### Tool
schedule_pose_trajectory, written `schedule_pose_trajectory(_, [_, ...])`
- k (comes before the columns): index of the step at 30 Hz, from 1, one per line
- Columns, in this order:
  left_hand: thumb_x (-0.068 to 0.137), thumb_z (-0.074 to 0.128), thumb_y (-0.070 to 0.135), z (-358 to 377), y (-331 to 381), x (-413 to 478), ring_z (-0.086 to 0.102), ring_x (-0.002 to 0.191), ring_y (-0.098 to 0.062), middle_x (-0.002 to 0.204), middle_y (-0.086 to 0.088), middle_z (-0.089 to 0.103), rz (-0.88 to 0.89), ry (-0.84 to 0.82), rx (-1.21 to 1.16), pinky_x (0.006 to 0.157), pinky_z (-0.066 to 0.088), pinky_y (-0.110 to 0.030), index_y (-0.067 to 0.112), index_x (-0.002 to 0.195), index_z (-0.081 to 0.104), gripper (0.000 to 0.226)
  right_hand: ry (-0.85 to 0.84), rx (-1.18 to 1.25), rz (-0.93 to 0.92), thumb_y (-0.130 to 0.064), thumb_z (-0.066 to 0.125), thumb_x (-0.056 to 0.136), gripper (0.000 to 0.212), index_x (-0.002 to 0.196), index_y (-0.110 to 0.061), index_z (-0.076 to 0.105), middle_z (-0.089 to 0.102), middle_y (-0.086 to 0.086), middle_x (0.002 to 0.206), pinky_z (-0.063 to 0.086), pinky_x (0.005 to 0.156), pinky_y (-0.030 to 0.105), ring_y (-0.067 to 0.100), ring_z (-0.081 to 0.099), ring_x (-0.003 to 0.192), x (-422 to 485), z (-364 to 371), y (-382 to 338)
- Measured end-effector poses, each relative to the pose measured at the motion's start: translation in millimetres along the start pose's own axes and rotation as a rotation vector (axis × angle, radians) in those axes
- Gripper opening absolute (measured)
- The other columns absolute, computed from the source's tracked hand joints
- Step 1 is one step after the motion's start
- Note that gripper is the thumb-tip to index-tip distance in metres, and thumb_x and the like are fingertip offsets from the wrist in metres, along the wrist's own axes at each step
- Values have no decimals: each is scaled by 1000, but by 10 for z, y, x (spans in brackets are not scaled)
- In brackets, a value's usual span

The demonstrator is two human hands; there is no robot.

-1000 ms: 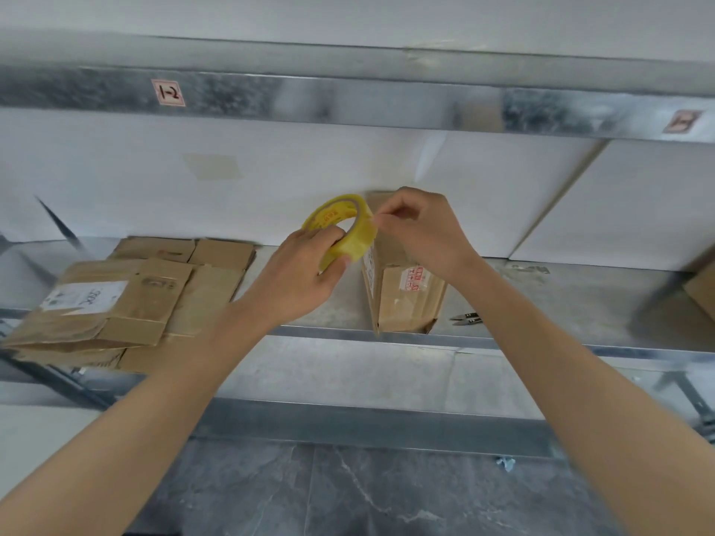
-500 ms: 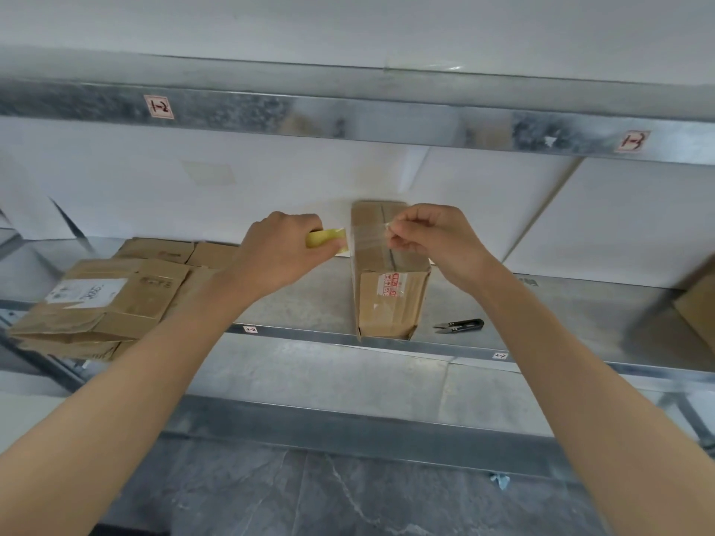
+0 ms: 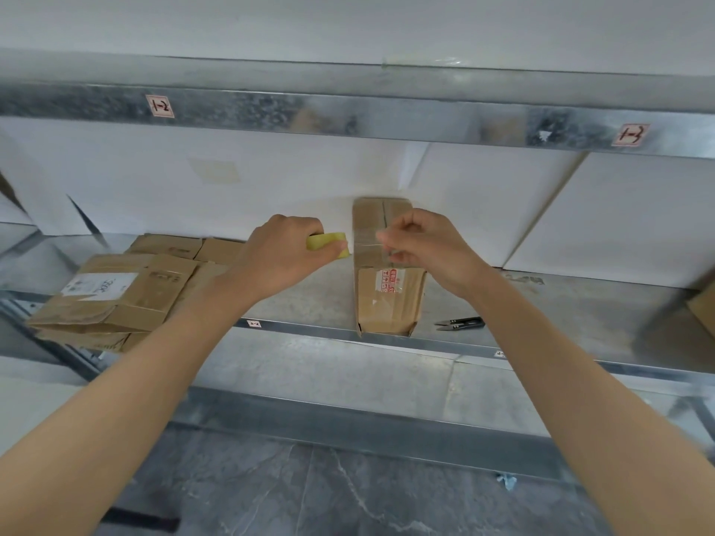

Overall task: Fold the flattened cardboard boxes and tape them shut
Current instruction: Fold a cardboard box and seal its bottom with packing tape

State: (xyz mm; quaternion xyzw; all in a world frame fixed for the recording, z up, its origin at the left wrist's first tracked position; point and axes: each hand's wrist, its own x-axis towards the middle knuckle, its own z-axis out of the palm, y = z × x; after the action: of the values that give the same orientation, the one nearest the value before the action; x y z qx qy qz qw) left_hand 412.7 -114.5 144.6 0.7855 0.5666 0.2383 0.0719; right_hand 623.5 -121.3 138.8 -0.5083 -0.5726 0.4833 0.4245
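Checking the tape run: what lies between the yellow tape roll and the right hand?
In the head view, a clear tape strip spans the cardboard box top, from the tape roll in the left hand to the right hand.

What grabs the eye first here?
The two hands at centre: the left hand grips a yellow tape roll while the right hand pinches the clear tape drawn across the top of an upright cardboard box on the metal shelf. A pile of flattened boxes lies toward the shelf's left end, and black snips lie just right of the box.
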Motion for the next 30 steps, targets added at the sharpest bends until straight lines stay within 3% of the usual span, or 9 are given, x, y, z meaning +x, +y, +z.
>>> schedule_pose_trajectory(4, [87,58,48,20,-13,-7,46,60,-13,64,2,52,-7,-9,-44,51,26,-26,12,70,57,40,97,7,-87,-2,69,82,9,77,-7,63,64,5,68,54,67,22,11,60,60,-15,6,-13])
schedule_pose_trajectory(7, [79,57,56,46,-82,-17,48,60,-14,62,2,53,-32,-26,-151,53,30,-27,13,68,58,45,69,59,-107,4,66,82,10,78,-5,65,69,1,67,55,65,20,9,65,62,-35,-35,-19])
schedule_pose_trajectory(14, [86,59,50,57,-135,-53,50,61,-15,63,2,55,-34,-35,-153,54,33,-28,15,69,58,39,-19,145,-52,8,53,90,20,88,-6,68,73,2,77,57,73,24,15,71,78,-69,-81,24])
schedule_pose_trajectory(17, [86,57,49,38,-111,-63,51,61,-15,65,1,56,-17,-25,-92,52,29,-27,14,72,59,38,-31,150,-1,-1,57,91,13,88,-8,68,73,3,81,57,81,28,17,70,85,-75,-71,28])
schedule_pose_trajectory(20, [86,55,53,26,-46,-74,48,60,-13,63,1,54,1,-26,-77,52,28,-27,16,70,56,41,32,44,-4,-14,66,87,3,85,-12,68,71,2,82,56,83,28,14,68,85,-50,-31,12])
schedule_pose_trajectory(25, [78,44,44,24,-62,-148,56,67,-27,64,-4,59,-17,-109,-184,58,44,-38,22,67,52,26,183,-11,-74,-3,67,83,13,76,-13,68,70,0,75,52,76,18,6,67,72,0,-105,-12])
schedule_pose_trajectory(30, [89,52,50,63,-112,-148,48,66,-19,63,5,48,41,-42,136,52,26,-28,18,76,49,35,209,51,-35,-1,67,83,11,77,-9,68,70,8,79,57,80,25,17,67,76,-58,-204,49])
